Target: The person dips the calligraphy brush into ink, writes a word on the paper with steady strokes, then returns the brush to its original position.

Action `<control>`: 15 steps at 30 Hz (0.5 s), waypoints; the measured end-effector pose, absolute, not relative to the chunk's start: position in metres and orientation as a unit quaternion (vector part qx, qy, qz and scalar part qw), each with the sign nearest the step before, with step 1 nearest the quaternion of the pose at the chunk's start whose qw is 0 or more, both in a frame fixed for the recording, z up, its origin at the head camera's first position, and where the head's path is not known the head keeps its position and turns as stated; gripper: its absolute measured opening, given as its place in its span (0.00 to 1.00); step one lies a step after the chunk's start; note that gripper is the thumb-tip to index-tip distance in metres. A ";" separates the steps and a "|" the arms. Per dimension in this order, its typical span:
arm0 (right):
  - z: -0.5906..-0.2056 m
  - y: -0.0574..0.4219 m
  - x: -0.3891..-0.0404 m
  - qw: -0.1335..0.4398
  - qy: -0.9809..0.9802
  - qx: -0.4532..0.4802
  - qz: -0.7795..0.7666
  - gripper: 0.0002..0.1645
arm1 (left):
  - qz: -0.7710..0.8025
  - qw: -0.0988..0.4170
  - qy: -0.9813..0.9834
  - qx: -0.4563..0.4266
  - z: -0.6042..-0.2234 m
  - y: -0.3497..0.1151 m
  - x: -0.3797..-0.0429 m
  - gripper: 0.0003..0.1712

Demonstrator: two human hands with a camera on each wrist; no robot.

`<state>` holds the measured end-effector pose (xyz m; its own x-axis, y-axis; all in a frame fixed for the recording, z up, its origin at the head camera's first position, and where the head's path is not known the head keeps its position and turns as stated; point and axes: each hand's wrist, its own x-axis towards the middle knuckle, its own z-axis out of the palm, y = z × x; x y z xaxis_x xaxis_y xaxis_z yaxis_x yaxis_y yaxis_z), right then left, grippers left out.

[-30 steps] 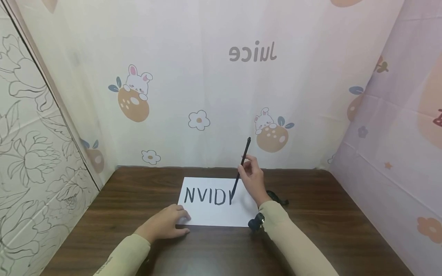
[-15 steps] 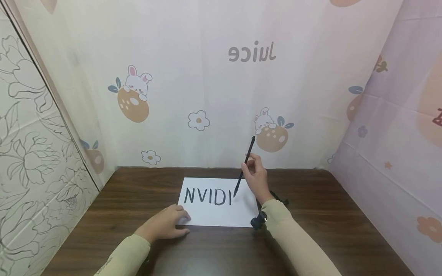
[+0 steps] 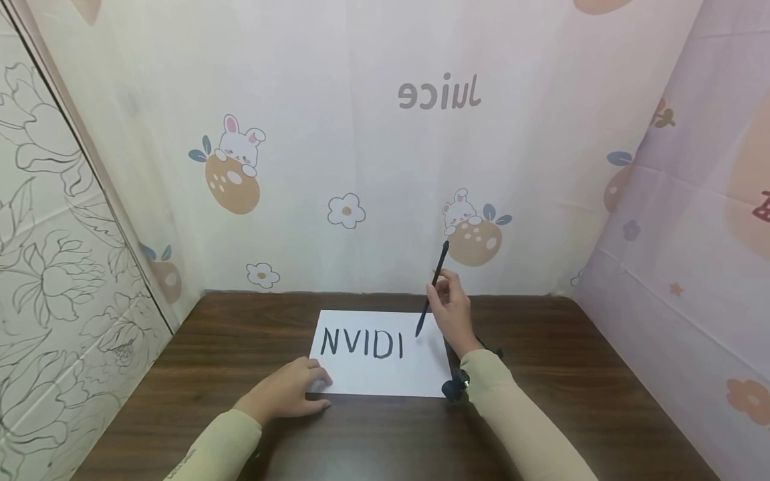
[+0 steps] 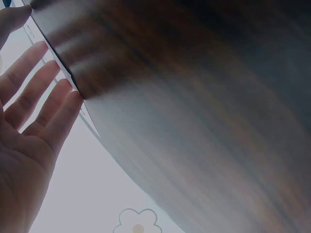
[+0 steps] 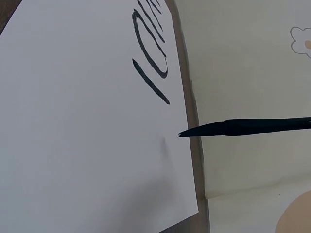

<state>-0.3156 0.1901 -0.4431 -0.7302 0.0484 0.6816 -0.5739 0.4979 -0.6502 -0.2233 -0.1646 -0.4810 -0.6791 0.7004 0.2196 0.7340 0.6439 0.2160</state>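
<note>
A white sheet of paper (image 3: 379, 379) lies on the table, bearing the black brush-drawn letters "NVIDI" (image 3: 374, 344). My right hand (image 3: 452, 310) pinches a slim black ink brush (image 3: 441, 259), slanted with its tip down, over the paper to the right of the last stroke. Close up in the right wrist view, the pointed, ink-dark bristles (image 5: 209, 129) show apart from the last stroke (image 5: 150, 81). My left hand (image 3: 290, 387) rests at the sheet's lower left corner; the left wrist view shows its relaxed fingers (image 4: 60, 116) spread.
Brown wood-grain table (image 3: 198, 381) surrounds the sheet. Printed cloth (image 3: 361, 133) with rabbits and flowers hangs behind its far edge, and more cloth stands on both sides. A black camera (image 3: 455, 386) sits at my right wrist, close to the sheet's lower right corner.
My right hand has lifted the brush off the last upright stroke and moved it to the right. That stroke now shows fully. The left hand and the paper keep their place.
</note>
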 end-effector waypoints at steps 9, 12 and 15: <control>-0.445 0.194 -0.317 0.328 -0.804 0.158 0.470 0.20 | -0.148 0.056 -0.905 -0.395 -0.480 -0.165 -0.223 0.16; -0.445 0.194 -0.317 0.327 -0.806 0.157 0.469 0.20 | -0.149 0.056 -0.905 -0.395 -0.481 -0.165 -0.223 0.16; -0.446 0.195 -0.317 0.324 -0.807 0.155 0.468 0.20 | -0.148 0.057 -0.905 -0.394 -0.481 -0.165 -0.223 0.16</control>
